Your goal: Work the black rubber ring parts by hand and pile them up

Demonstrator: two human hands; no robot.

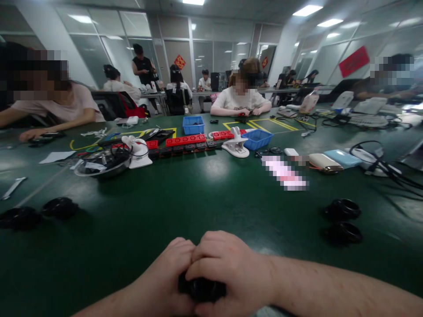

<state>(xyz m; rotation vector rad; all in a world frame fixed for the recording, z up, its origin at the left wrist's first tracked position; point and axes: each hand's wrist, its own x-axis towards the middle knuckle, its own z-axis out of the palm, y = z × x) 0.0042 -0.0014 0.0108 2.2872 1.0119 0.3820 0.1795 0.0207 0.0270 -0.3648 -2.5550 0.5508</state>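
Observation:
Close to the table's near edge, my left hand [172,270] and my right hand [228,262] are both wrapped round one black round part [207,289]. Its surface looks smooth and dark, and most of it is hidden behind my fingers. The right hand covers its top and right side, while the left grips it from the left; the hands touch each other. Two similar black ring-shaped parts, one [60,207] and another [19,218], lie at the left. At the right are two more, a farther ring [343,209] and a nearer ring [345,232], with open centres.
Across the green table [158,207] run red power strips [187,140], a white clip stand [236,145], blue bins [257,139] and a clear bowl [102,167] of small parts. A wrench [13,188] lies at the left, black cables [390,169] at the right. Several people sit beyond.

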